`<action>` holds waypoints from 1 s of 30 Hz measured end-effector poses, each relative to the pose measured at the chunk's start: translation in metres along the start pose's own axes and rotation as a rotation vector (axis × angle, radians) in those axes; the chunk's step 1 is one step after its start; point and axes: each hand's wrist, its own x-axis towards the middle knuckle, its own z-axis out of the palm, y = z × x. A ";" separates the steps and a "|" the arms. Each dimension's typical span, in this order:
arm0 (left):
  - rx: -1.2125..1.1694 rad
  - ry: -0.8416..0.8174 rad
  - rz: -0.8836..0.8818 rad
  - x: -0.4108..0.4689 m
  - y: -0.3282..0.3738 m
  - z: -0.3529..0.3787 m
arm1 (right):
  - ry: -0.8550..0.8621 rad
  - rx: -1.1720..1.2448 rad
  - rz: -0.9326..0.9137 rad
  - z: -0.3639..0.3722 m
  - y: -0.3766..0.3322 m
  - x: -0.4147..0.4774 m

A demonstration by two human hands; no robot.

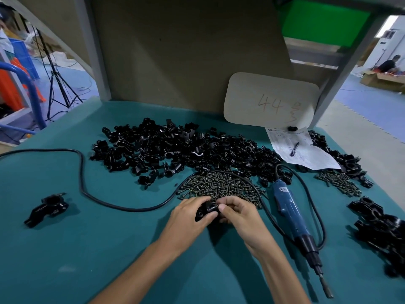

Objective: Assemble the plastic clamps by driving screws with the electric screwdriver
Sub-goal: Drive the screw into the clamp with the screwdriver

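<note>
My left hand (189,216) and my right hand (235,212) meet over a small black plastic clamp (206,211) at the table's middle, just in front of a heap of dark screws (221,185). Both hands grip the clamp, fingers curled round it; whether a screw sits in it I cannot tell. The blue electric screwdriver (291,212) lies on the green mat to the right of my right hand, bit pointing toward me, nobody holding it. A big pile of loose black clamp parts (175,148) fills the space behind the screws.
A black cable (81,172) loops across the mat on the left. Two joined clamps (47,208) lie at the far left. More black clamps (379,229) are stacked at the right edge, with a second screw heap (338,183), a paper sheet with a pen (300,150) and a cardboard sign (271,102) behind.
</note>
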 end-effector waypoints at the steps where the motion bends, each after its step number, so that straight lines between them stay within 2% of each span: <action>1: 0.011 -0.012 0.002 0.000 -0.001 0.000 | -0.012 -0.014 0.001 -0.001 0.000 0.001; 9: 0.046 -0.017 0.123 -0.001 -0.002 -0.001 | -0.100 -0.130 0.011 -0.009 0.001 0.002; 16: 0.038 -0.020 0.173 -0.003 0.001 -0.002 | -0.133 -0.436 -0.059 -0.004 -0.004 0.002; 26: 0.029 -0.023 0.177 -0.003 0.002 -0.002 | -0.144 -0.401 -0.079 -0.003 0.000 -0.002; 30: -0.086 -0.028 0.085 0.001 0.001 -0.004 | -0.190 -0.386 -0.110 -0.009 -0.002 -0.003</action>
